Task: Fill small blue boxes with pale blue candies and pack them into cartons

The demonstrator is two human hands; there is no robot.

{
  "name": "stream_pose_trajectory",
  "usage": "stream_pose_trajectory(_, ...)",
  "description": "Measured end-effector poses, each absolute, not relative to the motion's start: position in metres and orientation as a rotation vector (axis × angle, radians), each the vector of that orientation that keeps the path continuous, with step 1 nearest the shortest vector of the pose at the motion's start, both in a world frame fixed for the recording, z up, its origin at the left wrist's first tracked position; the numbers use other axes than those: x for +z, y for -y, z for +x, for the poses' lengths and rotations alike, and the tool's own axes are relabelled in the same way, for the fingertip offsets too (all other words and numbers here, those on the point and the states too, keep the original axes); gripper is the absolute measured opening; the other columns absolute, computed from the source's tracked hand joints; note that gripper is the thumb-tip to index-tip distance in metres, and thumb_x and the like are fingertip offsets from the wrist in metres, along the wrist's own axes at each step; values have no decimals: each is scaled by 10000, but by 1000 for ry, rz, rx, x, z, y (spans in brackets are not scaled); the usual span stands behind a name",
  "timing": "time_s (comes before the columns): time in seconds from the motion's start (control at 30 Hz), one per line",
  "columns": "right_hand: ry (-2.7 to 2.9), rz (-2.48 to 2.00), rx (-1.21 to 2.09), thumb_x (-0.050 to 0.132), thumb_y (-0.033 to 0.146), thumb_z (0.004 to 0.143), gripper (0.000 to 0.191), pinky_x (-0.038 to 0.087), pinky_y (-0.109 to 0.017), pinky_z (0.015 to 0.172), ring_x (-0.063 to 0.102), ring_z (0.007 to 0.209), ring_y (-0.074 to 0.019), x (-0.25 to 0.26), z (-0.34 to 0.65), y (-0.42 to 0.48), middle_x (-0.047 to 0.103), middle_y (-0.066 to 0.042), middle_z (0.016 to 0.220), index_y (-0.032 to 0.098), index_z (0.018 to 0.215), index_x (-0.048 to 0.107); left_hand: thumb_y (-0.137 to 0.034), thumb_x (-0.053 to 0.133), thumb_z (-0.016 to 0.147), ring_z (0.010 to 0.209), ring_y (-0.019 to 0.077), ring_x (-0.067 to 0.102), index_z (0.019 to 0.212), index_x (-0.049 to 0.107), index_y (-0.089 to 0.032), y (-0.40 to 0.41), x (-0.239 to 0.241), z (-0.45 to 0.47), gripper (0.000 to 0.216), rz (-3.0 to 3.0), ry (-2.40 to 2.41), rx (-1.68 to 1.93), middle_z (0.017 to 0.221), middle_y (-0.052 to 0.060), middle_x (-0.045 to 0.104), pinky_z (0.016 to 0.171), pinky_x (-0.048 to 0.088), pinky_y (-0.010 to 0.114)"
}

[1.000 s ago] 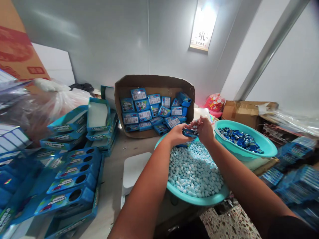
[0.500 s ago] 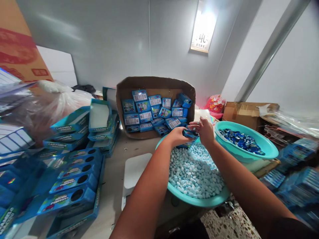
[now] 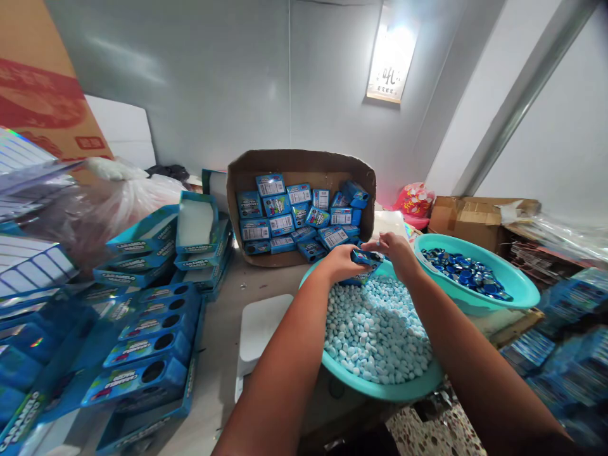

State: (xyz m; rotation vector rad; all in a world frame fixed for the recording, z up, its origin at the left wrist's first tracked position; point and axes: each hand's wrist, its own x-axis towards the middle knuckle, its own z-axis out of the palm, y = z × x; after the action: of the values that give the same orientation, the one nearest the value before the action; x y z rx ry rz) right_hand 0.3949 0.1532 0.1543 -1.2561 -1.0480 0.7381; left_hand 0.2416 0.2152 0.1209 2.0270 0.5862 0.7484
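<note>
My left hand (image 3: 342, 263) is closed around a small blue candy box (image 3: 365, 258) above the near-left part of a turquoise basin. My right hand (image 3: 395, 250) meets it from the right, its fingers at the top of the box; they partly hide the opening. Another blue surface shows just under the held box, partly covered by my left hand. The turquoise basin (image 3: 354, 385) is full of small pale blue and white candies (image 3: 380, 329). Behind my hands a cardboard carton (image 3: 304, 158) lies on its side with several blue candy boxes (image 3: 280, 223) inside.
A second basin (image 3: 517, 282) at the right holds shiny blue pieces (image 3: 463, 272). Left of my left forearm sits a white scale-like device (image 3: 261, 332). Display trays (image 3: 194, 225) are stacked at the left, near rows of boxes with round holes (image 3: 147, 373). A brown carton (image 3: 465, 218) stands at the back right.
My right hand has lowered onto the box, and its fingers, raised before with pale candies by them, now lie flatter at the box's top. The whole view has shifted slightly.
</note>
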Motion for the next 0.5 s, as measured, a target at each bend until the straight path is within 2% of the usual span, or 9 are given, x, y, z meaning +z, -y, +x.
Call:
stream_pose_trajectory(0.1,1105,-1294,725,568,475,743,353,516,-356,825,697,761,-252,153,398,-154,695,-76,644,222,530,446,-330,797,669,731,171,619,911,718,-137,-215,120,242,319,2027,-595,748,777,9,694,644,441,251)
stream_pose_trajectory(0.3,1253,-1395,688,541,489,665,375,498,-370,788,670,757,-261,154,406,-154,698,-73,659,224,458,376,-369,767,691,693,154,580,854,712,-124,-216,119,243,300,2042,-558,723,720,-5,655,635,420,252)
stream_pose_trajectory(0.4,1291,-1497,611,495,506,666,331,492,-336,769,661,771,-244,154,414,-155,702,-80,721,216,509,470,-380,767,676,665,143,550,801,701,-125,-216,120,242,292,2043,-549,728,683,-17,625,614,401,246)
stream_pose_trajectory(0.5,1327,-1617,502,538,474,645,298,442,-298,635,608,665,-218,154,421,-155,663,-63,655,186,596,598,-380,770,665,663,138,537,781,695,-132,-216,120,242,284,2043,-552,738,678,-24,615,614,390,244)
